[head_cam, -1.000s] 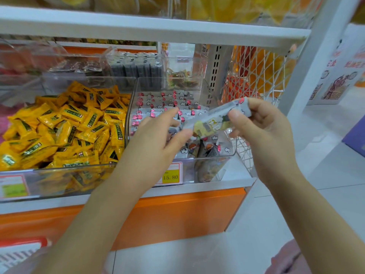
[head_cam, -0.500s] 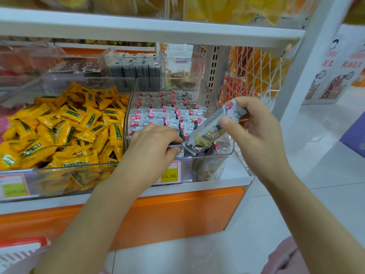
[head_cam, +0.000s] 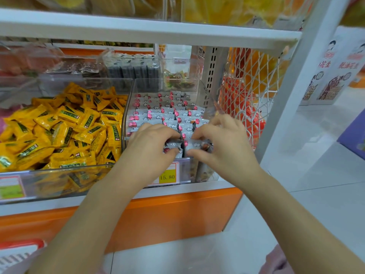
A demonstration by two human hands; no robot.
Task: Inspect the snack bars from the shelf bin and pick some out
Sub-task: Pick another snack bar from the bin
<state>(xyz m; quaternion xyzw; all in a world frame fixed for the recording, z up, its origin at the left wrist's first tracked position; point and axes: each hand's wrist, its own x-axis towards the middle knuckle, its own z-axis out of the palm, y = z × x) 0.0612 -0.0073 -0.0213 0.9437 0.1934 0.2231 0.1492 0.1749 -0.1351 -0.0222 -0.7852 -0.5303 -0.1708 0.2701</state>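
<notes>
A clear plastic shelf bin [head_cam: 205,91] holds several white snack bars [head_cam: 167,113] printed with clouds and red marks, standing in rows. Both my hands are down inside the front of this bin. My left hand [head_cam: 152,147] pinches a bar [head_cam: 171,149] between thumb and fingers at the front row. Beside it, my right hand [head_cam: 223,143] pinches another white bar [head_cam: 194,145] by its top edge. The lower parts of both bars are hidden behind my hands and the bin's front wall.
A neighbouring clear bin on the left is heaped with yellow wrapped candies [head_cam: 65,127]. A yellow price tag [head_cam: 167,176] reading 15.80 sits on the bin front. A white wire basket [head_cam: 254,89] hangs on the right. A white shelf [head_cam: 150,34] runs overhead. An orange panel [head_cam: 167,216] runs below.
My right hand brought the raised snack bar down into the front of the bin. My left hand dropped lower too and now grips a bar in the front row.
</notes>
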